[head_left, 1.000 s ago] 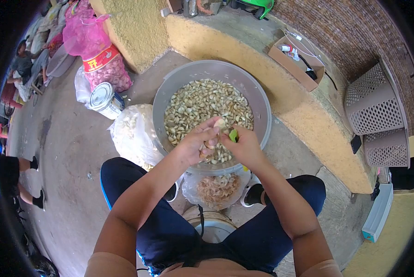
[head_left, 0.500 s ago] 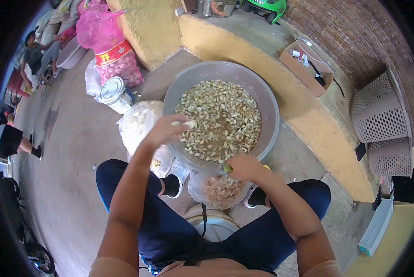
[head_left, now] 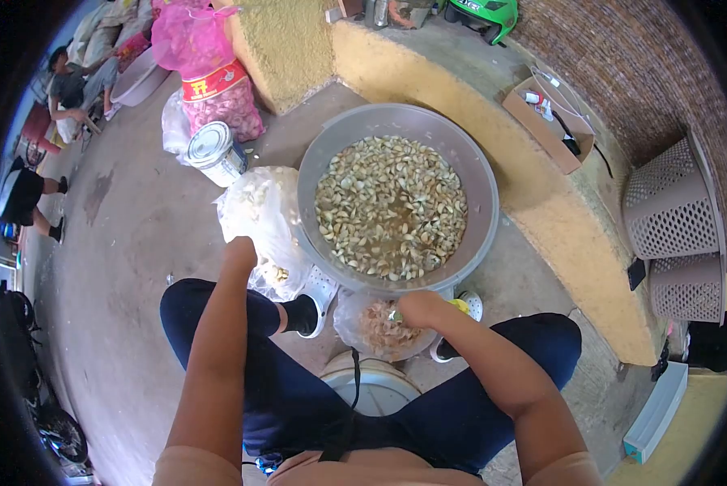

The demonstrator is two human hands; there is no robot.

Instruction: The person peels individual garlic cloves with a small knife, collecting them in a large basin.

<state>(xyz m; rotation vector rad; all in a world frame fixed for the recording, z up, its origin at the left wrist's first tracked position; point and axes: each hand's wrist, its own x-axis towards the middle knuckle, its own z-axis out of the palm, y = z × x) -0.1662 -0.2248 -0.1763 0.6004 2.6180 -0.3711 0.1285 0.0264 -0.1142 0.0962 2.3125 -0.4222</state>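
Note:
A wide grey tub holds many unpeeled garlic cloves in brownish water. Left of it, my left hand is lowered at the edge of a clear plastic bag of pale peeled cloves. Its fingers are hidden behind the back of the hand. My right hand is closed around a small green tool, mostly covered by the fingers. Directly below that hand lies a plastic bag of brownish garlic skins, between my feet.
A lidded metal can and a pink mesh sack stand at upper left. A low yellow ledge curves along the right, bearing a cardboard box. Perforated baskets stand at far right. Another person sits in the background.
My left hand, earlier over the tub with a pale clove, has moved left and down to the bag of peeled cloves. My right hand has dropped slightly from the tub's rim toward the skins.

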